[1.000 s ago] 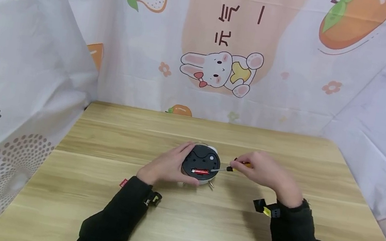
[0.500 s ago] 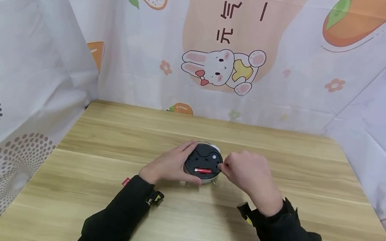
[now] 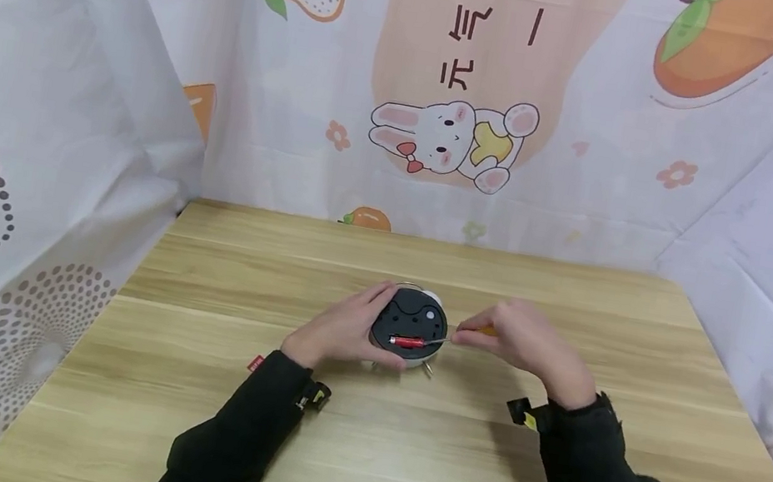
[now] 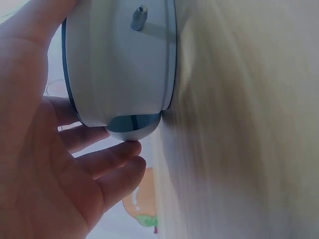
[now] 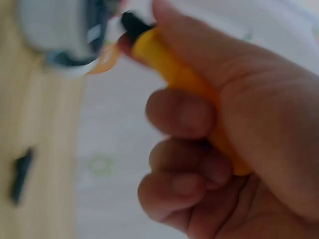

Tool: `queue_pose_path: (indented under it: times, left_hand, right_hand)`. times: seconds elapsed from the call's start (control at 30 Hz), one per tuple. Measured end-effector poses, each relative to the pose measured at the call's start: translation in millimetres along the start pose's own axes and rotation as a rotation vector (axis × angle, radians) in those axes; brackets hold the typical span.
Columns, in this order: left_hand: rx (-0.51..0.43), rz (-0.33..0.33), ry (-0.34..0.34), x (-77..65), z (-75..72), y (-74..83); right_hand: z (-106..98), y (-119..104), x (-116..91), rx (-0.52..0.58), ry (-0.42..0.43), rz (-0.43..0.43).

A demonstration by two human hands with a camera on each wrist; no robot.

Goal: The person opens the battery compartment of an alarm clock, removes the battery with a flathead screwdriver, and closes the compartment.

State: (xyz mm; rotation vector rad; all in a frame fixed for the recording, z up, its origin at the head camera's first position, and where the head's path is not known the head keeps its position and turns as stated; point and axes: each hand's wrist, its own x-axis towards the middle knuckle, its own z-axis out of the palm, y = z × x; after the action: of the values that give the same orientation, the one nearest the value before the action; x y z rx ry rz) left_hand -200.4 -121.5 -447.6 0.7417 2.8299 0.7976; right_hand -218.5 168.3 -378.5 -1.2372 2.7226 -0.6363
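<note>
A small round alarm clock (image 3: 411, 312) lies face down on the table, its black back up and a red battery (image 3: 407, 342) in the uncovered slot. My left hand (image 3: 346, 327) holds the clock from the left, thumb along the near side and fingers around the far side. In the left wrist view, two fingertips reach the bell (image 4: 142, 132) under the white case (image 4: 119, 64). My right hand (image 3: 529, 344) grips a screwdriver by its yellow-orange handle (image 5: 187, 82). The thin metal shaft (image 3: 437, 340) reaches over the clock's back to the battery's right end.
A small black piece (image 5: 21, 174) lies on the table in the right wrist view; in the head view it is hidden. The wooden table (image 3: 352, 455) ends at a printed cloth (image 3: 286, 107) behind and cloth walls at both sides.
My right hand moved in to the clock's right edge half a second ago, then drew back right, showing the screwdriver's shaft again. The left hand keeps its hold on the clock.
</note>
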Motion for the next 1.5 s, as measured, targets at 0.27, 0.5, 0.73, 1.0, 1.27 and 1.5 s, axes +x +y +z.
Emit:
queue_pose_path:
  times: [0.27, 0.5, 0.73, 1.0, 1.27, 1.5]
  left_hand:
    - [-0.013, 0.017, 0.020, -1.6, -1.9, -1.6]
    - [-0.019, 0.018, 0.023, -2.5, -2.5, -2.7]
    - [-0.012, 0.001, 0.013, -3.8, -2.9, -3.7]
    - [-0.012, -0.020, 0.003, -4.4, -1.5, -2.0]
    - [-0.018, -0.035, 0.001, -2.0, -2.8, -1.0]
    - [-0.001, -0.011, 0.007, 1.7, -2.0, -0.2]
  right_hand:
    - [18, 27, -9, 0.207, -0.047, 0.079]
    - [24, 39, -8, 0.340, -0.049, 0.067]
    - [31, 48, -7, 0.441, -0.067, 0.097]
    - [12, 11, -3, 0.138, -0.044, 0.086]
    - [-5, -54, 14, -0.349, 0.016, 0.111]
    - [-1, -11, 9, -0.106, 0.004, -0.018]
